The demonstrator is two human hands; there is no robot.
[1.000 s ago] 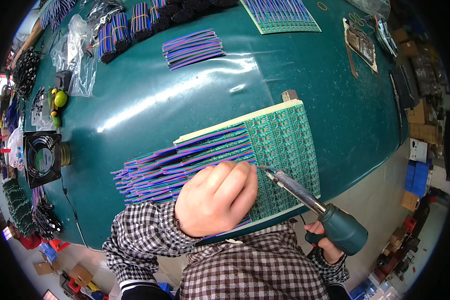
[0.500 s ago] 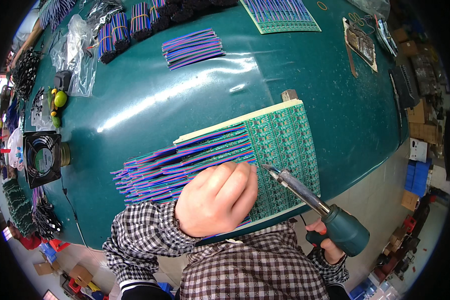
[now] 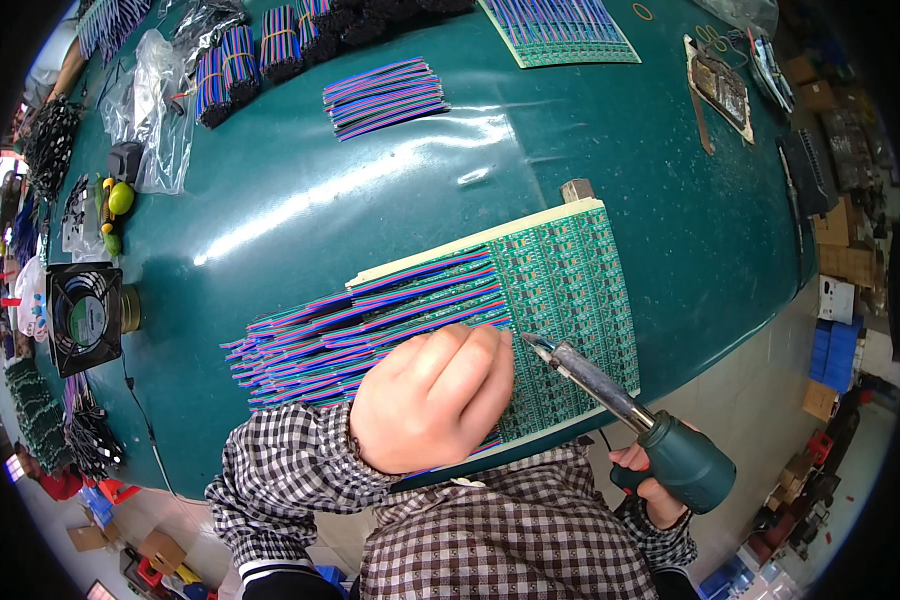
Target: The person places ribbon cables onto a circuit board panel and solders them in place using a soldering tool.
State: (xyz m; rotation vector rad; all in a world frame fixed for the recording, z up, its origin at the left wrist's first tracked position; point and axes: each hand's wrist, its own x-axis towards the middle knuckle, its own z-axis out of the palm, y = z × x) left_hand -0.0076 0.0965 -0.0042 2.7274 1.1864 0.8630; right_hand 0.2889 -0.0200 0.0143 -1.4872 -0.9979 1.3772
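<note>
head view: left hand [image 3: 432, 400] palm down, curled into a loose fist over the wires [image 3: 320, 318], knuckles up, fingertips tucked under near the wire ends; cannot tell whether pinching anything there. right hand [image 3: 660, 497] wrapped around the dark green handle of a soldering iron [image 3: 630, 407], metal tip pointing up and leftward, just beside the left fingertips and over the circuit board [image 3: 570, 300]; cannot tell whether touching it. board lying partly under the left hand, with bare green part mostly to the right of that hand, wires in blue, red and black running out to the left, and a small block [image 3: 576, 190] at the corner farthest from both hands. on the green table [image 3: 690, 250] well beyond the left hand, a loose bunch of wires [image 3: 385, 98]; farther off, tied bundles [image 3: 240, 62]. out past both hands, near the top rim, a second board [image 3: 560, 35] with wires across. well to the left of the left hand, a square black fan [image 3: 85, 315], and farther away a clear plastic bag [image 3: 160, 120].
</note>
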